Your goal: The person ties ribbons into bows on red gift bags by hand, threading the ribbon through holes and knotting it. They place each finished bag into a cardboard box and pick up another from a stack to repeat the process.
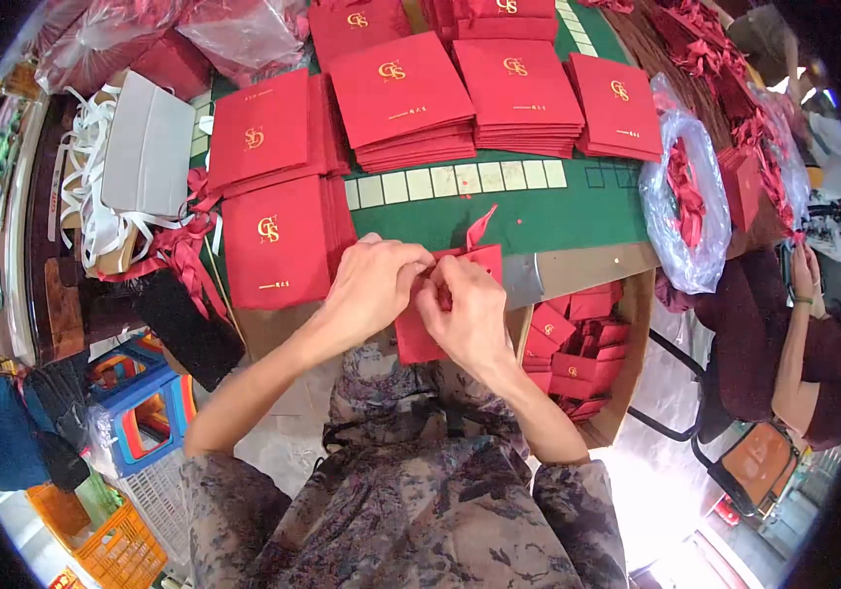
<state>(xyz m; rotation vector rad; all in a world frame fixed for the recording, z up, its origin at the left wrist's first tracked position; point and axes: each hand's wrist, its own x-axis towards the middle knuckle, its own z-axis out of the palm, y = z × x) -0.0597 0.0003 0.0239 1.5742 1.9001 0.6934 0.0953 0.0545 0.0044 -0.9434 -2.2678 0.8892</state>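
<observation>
Near the front edge of the green table (558,206), a red bag (422,339) is held between both of my hands. My left hand (371,285) has its fingers closed at the bag's upper part. Beside it, my right hand (464,309) is pinched, with the fingertips close to those of my left hand. A red ribbon end (480,227) sticks up behind my fingers. What exactly lies between the fingertips is too small to tell. Just left of my hands is a stack of red bags with gold print (278,245).
More red stacks (401,88) stand across the table. A box of red bags (577,344) is below right. Plastic-wrapped ribbons (685,201) hang at the right edge. White ribbons (96,187) and a grey-white board (145,147) lie left. Another person's arm (795,344) shows far right.
</observation>
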